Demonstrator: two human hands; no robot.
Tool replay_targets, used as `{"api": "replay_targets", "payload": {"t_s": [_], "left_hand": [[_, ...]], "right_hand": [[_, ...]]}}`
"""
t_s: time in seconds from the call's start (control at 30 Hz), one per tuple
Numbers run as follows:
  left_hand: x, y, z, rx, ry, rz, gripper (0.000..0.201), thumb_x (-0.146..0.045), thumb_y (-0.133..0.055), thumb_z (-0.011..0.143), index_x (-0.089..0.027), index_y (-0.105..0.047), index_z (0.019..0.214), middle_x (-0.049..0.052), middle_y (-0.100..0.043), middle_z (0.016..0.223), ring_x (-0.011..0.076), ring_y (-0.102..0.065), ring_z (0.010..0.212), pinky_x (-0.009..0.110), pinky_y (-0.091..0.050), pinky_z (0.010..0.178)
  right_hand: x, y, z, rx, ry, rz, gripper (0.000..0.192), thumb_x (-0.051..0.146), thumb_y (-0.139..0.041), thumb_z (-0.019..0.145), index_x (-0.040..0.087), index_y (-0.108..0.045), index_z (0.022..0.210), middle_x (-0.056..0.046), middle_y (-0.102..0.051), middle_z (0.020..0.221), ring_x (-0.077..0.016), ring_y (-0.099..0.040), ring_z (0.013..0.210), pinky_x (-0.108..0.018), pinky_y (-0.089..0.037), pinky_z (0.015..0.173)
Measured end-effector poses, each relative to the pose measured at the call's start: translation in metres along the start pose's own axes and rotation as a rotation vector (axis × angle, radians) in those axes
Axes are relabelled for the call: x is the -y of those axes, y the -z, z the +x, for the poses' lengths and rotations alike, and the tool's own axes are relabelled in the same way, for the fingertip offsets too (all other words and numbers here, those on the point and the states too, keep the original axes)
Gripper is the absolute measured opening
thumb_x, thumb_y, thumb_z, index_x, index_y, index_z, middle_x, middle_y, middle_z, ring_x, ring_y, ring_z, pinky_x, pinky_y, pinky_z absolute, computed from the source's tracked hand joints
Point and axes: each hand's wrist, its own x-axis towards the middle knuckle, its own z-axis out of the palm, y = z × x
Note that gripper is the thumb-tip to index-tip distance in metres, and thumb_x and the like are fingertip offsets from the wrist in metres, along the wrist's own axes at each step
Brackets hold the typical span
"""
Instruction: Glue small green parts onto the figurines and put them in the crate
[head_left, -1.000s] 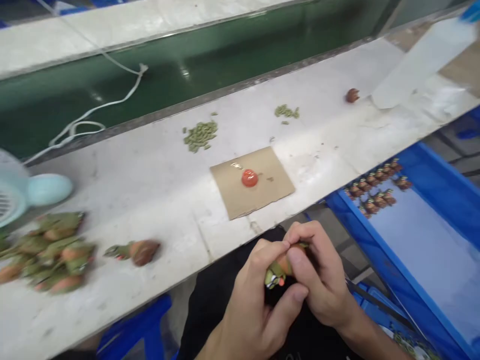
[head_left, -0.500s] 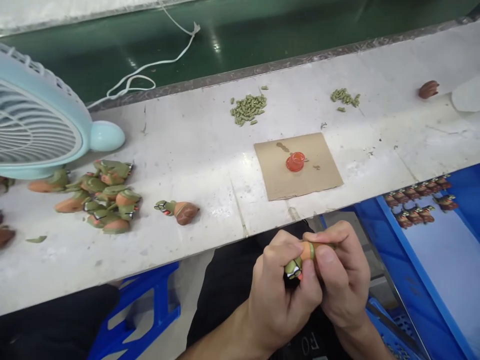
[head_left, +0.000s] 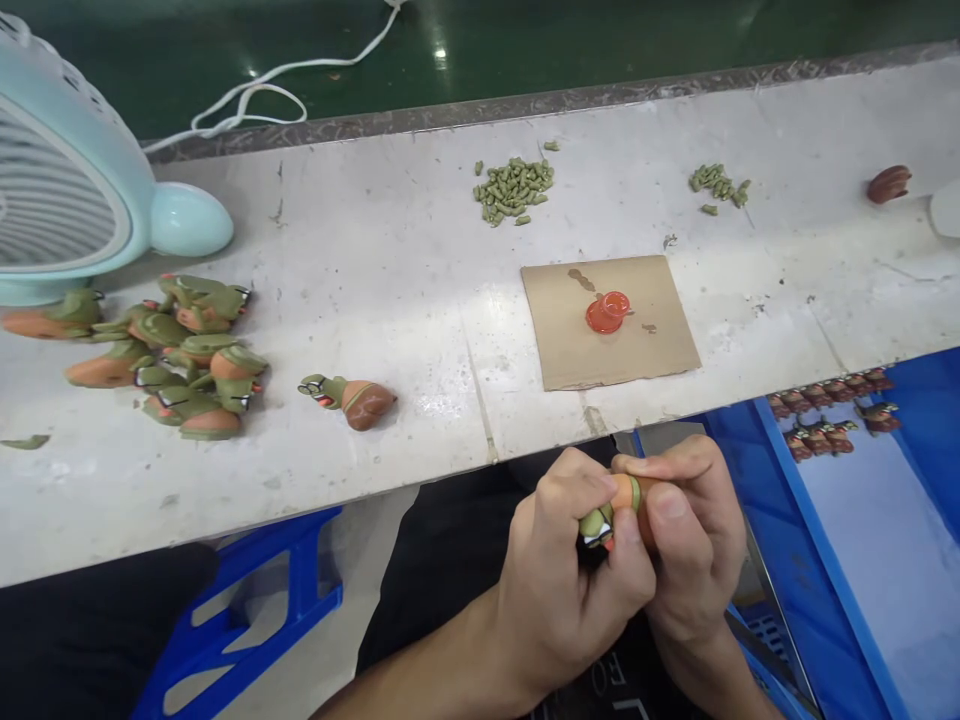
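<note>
Below the bench edge, over my lap, my left hand (head_left: 570, 580) and my right hand (head_left: 686, 545) close together on one small toy figure (head_left: 611, 510), green at one end and orange at the other. Most of it is hidden by my fingers. On the white bench (head_left: 420, 290) a brown and green figure (head_left: 352, 397) lies alone, and a heap of like figures (head_left: 180, 360) lies at the left. A red cap (head_left: 606, 312) rests on a cardboard square (head_left: 611, 320).
A pale blue fan (head_left: 67, 190) stands at the far left. Two piles of small green pieces (head_left: 514, 188) (head_left: 718, 183) and a brown part (head_left: 889, 183) lie further back. A blue crate (head_left: 862, 520) at the right holds rows of finished figures (head_left: 829, 405). A white cord (head_left: 262, 85) lies on the green belt.
The view has swung left and downward, so the fan and the heap of figures now show fully. My hands stay joined on the figure, which has turned slightly between my fingers.
</note>
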Motion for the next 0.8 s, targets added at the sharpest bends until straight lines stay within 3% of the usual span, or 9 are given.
{"api": "replay_targets", "payload": {"t_s": [0.17, 0.4, 0.53, 0.63, 0.8], "left_hand": [[-0.002, -0.002, -0.001, 0.004, -0.016, -0.007, 0.030, -0.009, -0.067, 0.113, -0.023, -0.051, 0.135, 0.002, -0.061, 0.103, 0.0135, -0.058, 0.086, 0.024, -0.055, 0.078], [0.002, 0.003, 0.004, 0.051, -0.057, 0.097, 0.030, -0.014, -0.067, 0.115, -0.023, -0.051, 0.138, 0.003, -0.062, 0.100, 0.0178, -0.062, 0.086, 0.029, -0.058, 0.077], [0.003, 0.007, 0.009, 0.095, -0.108, 0.131, 0.030, -0.010, -0.065, 0.114, -0.021, -0.052, 0.139, 0.003, -0.062, 0.098, 0.0182, -0.061, 0.085, 0.029, -0.059, 0.077], [-0.001, 0.004, 0.009, 0.051, -0.114, 0.061, 0.034, -0.008, -0.065, 0.113, -0.022, -0.051, 0.140, 0.002, -0.061, 0.098, 0.0176, -0.058, 0.084, 0.029, -0.057, 0.075], [-0.003, -0.002, 0.006, 0.004, -0.080, 0.004, 0.032, -0.009, -0.065, 0.115, -0.024, -0.050, 0.139, 0.001, -0.057, 0.095, 0.0164, -0.056, 0.083, 0.027, -0.056, 0.075]], "right_hand": [[-0.001, 0.001, -0.002, -0.024, 0.015, 0.015, 0.026, 0.046, -0.078, 0.117, 0.026, -0.074, 0.101, 0.000, -0.071, 0.083, -0.0145, -0.068, 0.060, -0.026, -0.059, 0.055], [-0.005, 0.005, 0.002, -0.021, 0.028, -0.007, 0.024, 0.044, -0.078, 0.117, 0.027, -0.073, 0.101, -0.001, -0.072, 0.083, -0.0155, -0.066, 0.062, -0.026, -0.056, 0.054], [-0.005, 0.008, 0.008, 0.066, 0.095, -0.057, 0.021, 0.045, -0.078, 0.118, 0.028, -0.076, 0.106, 0.002, -0.067, 0.081, -0.0135, -0.064, 0.061, -0.025, -0.055, 0.056], [-0.004, 0.008, 0.008, 0.108, 0.075, 0.044, 0.020, 0.045, -0.073, 0.121, 0.029, -0.074, 0.110, 0.004, -0.062, 0.075, -0.0120, -0.054, 0.050, -0.025, -0.051, 0.051], [-0.003, 0.007, 0.002, 0.074, 0.050, 0.075, 0.015, 0.041, -0.073, 0.120, 0.029, -0.074, 0.111, 0.003, -0.065, 0.078, -0.0140, -0.057, 0.052, -0.027, -0.052, 0.050]]}}
